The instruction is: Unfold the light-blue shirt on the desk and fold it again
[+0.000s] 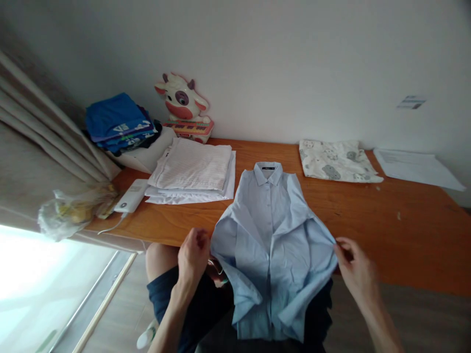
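A light blue collared shirt (270, 230) lies front up, its collar on the wooden table and its lower part hanging over the near edge above my lap. Both sleeves are folded inward across the front, with the cuffs low near the hem. My right hand (355, 264) pinches the outer fold of the sleeve on the right. On the opposite side, my left hand (193, 257) has its fingers curled together at the outer edge of the other sleeve; the fingertips are partly hidden.
Folded white cloths (191, 166) lie left of the collar. Behind them are a pile of blue clothes (117, 120) and a cow toy keyboard (184, 105). A white power bank (131, 196) and plastic bag (69, 213) sit left. Patterned cloth (336, 161) and paper (415, 166) lie right.
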A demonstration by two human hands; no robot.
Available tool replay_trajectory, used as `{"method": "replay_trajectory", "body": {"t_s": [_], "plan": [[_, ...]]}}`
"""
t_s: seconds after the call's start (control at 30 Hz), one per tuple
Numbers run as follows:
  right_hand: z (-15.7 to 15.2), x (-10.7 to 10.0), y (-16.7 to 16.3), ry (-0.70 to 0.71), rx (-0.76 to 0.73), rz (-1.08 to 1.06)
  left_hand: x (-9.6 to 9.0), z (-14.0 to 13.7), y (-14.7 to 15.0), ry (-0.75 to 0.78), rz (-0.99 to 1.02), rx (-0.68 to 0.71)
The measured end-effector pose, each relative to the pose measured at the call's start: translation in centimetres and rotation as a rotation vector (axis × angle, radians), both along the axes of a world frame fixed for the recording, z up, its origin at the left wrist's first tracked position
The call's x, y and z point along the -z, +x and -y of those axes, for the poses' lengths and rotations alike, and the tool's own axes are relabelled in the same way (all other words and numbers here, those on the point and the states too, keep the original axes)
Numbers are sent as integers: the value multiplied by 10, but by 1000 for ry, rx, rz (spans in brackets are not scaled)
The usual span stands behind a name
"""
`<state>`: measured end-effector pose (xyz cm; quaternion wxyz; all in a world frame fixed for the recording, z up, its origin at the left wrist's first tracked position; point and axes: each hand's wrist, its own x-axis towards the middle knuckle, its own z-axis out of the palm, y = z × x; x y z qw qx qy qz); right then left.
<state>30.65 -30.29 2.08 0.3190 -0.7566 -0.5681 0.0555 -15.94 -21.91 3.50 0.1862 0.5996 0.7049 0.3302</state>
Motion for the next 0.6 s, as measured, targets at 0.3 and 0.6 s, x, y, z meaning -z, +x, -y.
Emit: {"method": "replay_trajectory", "body": {"t_s": [0.3,0.6], "plan": [[16,-10,-113,-95,-705,261,-23,47,81,105,-84,863],[-19,-23,-42,-31,-621,-58,-12,-32,63,113,34,964]]}}
